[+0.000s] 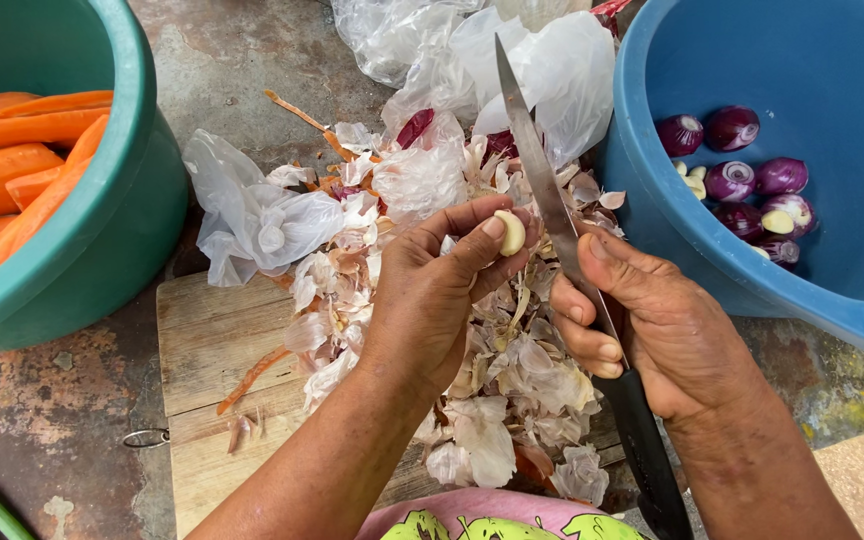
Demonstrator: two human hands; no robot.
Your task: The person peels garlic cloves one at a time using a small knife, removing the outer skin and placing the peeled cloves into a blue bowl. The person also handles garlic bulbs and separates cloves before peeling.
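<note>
At the centre of the frame the left hand [432,290] pinches a peeled garlic clove [510,232] between thumb and fingertips. Just right of it, the right hand [662,325] grips a black-handled knife [552,200], blade pointing up. Below them, garlic skins [492,400] cover a wooden cutting board [202,350]. A blue basin [832,290] at upper right holds peeled red onions [732,128].

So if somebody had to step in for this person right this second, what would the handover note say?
Left hand: fingers pinch a peeled garlic clove.
Right hand: grips a knife, blade pointing away over the peel pile.
Wooden board is covered with garlic skins.
Done: peeled cloves and red onions lie in the blue basin; peeled carrots in the green basin.
Left: the held clove is not yet in the basin; unpeeled garlic is hard to tell among the skins.
</note>
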